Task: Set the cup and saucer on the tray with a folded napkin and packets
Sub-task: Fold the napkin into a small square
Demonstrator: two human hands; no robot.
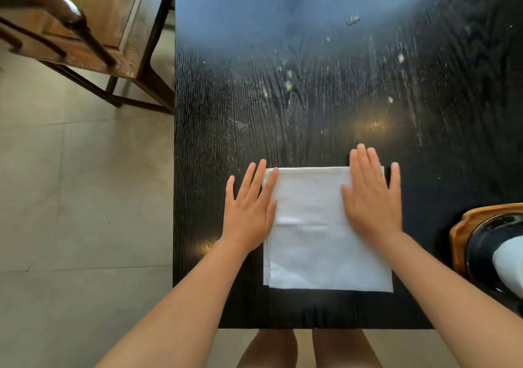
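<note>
Here both hands, left [249, 212] and right [370, 200], spread flat, pressing folded napkin [314, 237].

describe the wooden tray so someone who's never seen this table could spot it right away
Start at the black table and follow its right edge toward the person. There, right of the white napkin, sits the tray: the only orange-brown wooden piece on the tabletop, holding a black dish.

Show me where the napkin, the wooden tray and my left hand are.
napkin [314, 226], head view, middle of the cloth
wooden tray [460, 231], head view, left rim
left hand [249, 212], head view, back of the hand
</note>
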